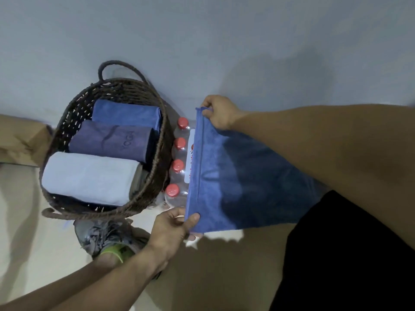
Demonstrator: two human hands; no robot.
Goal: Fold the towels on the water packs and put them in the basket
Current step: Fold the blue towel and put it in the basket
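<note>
My left hand [171, 230] pinches the near corner of a blue towel [242, 180], thumb on top of the hem and the other fingers curled underneath. My right hand [221, 113] grips the far corner of the same hem, fingers folded over the edge. Between the two hands the hemmed edge runs taut, and the cloth falls away to the right, under my right forearm, where it lies in shadow.

The towel covers most of a shrink-wrapped pack of water bottles [179, 162]; only one row of four red caps and a strip of white label show past the hem on the left.

Just beside the pack, touching it or nearly so, stands a dark woven basket [74, 113] with looped handles. Three folded towels lie in it side by side: a pale blue one [89, 176] nearest me, a purple one [110, 140] marked YOGA in the middle, and a blue one [125, 113] at the far end.

Below the basket, my grey laced shoe [101, 234] stands on the light floor [27, 243]. A brown cardboard box [20, 140] sits at the left edge, against the wall.
</note>
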